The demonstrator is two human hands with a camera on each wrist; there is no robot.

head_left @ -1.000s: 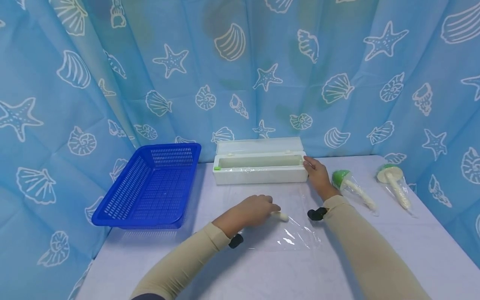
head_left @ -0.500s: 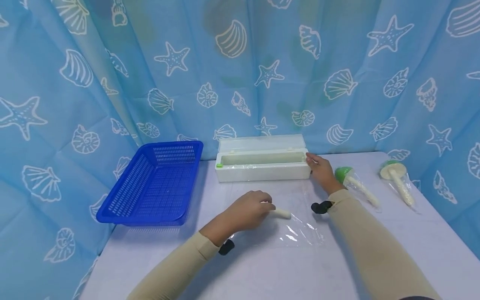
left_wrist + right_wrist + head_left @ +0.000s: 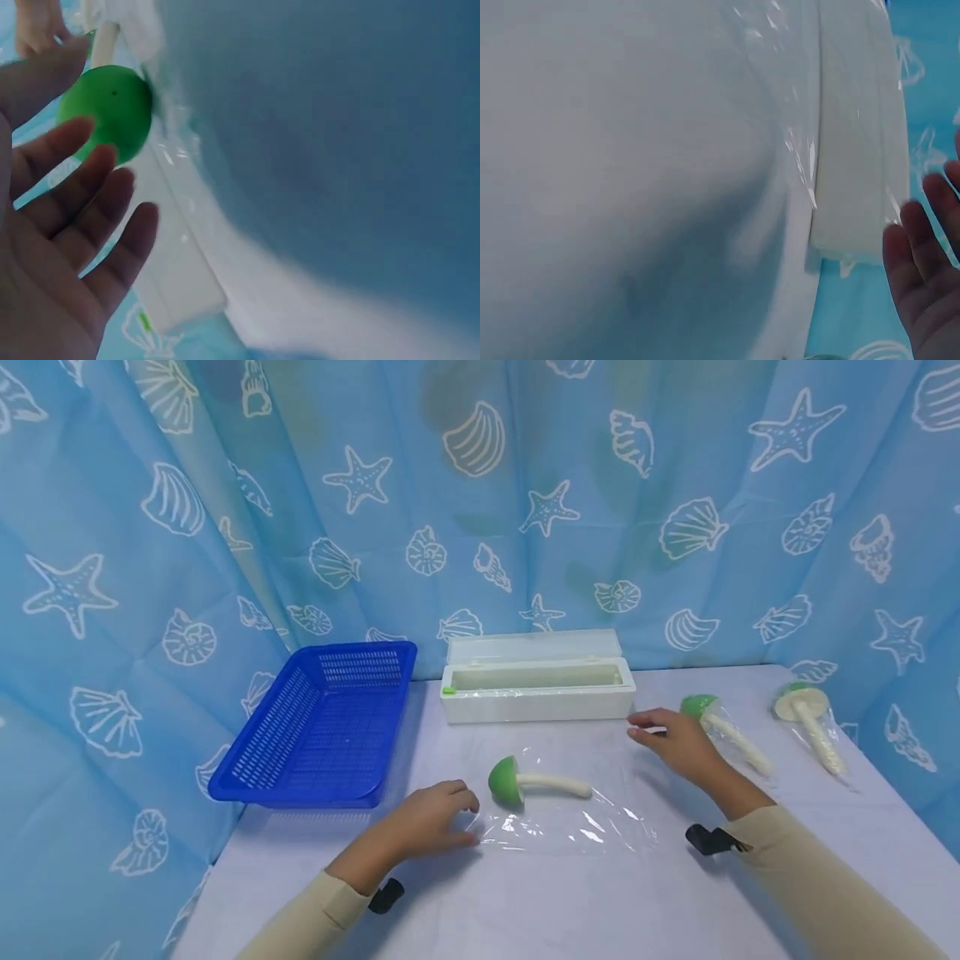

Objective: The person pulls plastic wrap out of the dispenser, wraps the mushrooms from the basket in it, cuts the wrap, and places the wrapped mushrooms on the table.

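A toy-like mushroom with a green cap and pale stem (image 3: 553,783) lies on its side on a sheet of clear plastic film (image 3: 577,831). My left hand (image 3: 427,818) is just left of the cap, fingers spread and holding nothing. In the left wrist view the green cap (image 3: 112,112) shows behind those loosely bent fingers. The film runs back to a long white wrap dispenser (image 3: 540,704) whose lid stands raised. Near the dispenser's front right corner, my right hand (image 3: 678,745) hovers with nothing in it; the right wrist view has its fingers extended beside the dispenser (image 3: 859,150).
On the left stands a blue plastic basket (image 3: 337,727). Two more green-capped mushrooms, a nearer one (image 3: 731,735) and a farther one (image 3: 810,727), lie wrapped in film at the right. A blue shell-print curtain (image 3: 570,585) hangs behind the white-covered table (image 3: 525,910).
My left hand has let go of the mushroom and moved left, uncovering its cap. My right hand has left the dispenser's right end and come nearer and rightward.
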